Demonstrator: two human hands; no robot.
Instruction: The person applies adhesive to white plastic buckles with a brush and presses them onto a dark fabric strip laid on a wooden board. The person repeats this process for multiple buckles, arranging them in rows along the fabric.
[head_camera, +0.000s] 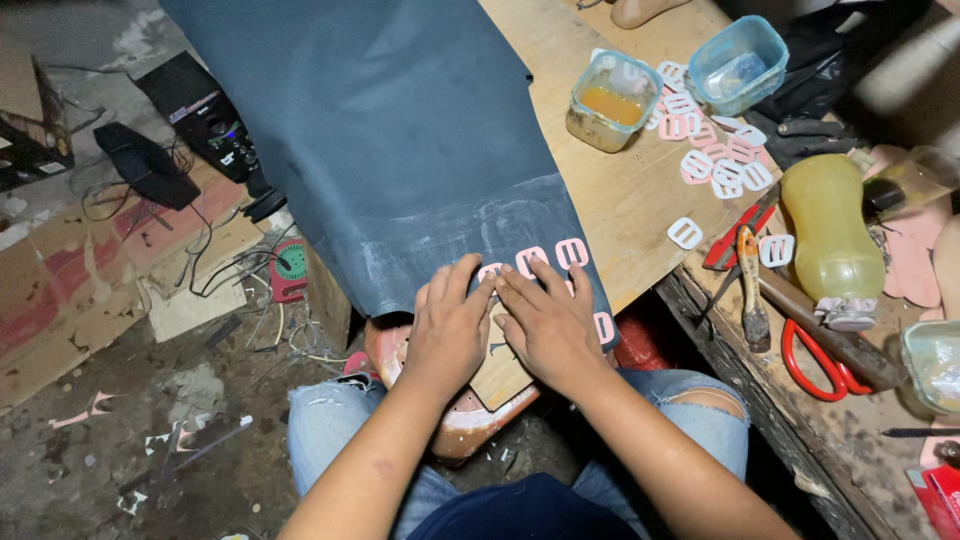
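You're pressing your left hand (447, 330) and right hand (547, 322) on a dark blue sheet (400, 130) — matt, leather-like, its lower edge showing chalky white scuffing. The pink buckle pieces (550, 255) are looking like smooth, flat card or plastic. At right, the wooden bench (630, 190) is lying bare and rough — the yellow bottle (830, 235) is gleaming as glossy plastic, the scissors (815, 360) showing shiny red handles.

1. Dark blue-grey leather sheet (400, 130): large, draped flat down the wooden bench, chalk-smudged near its lower edge.
2. Pink buckle-shaped cutouts (571, 251): small slotted pieces lying in a row along that lower edge.
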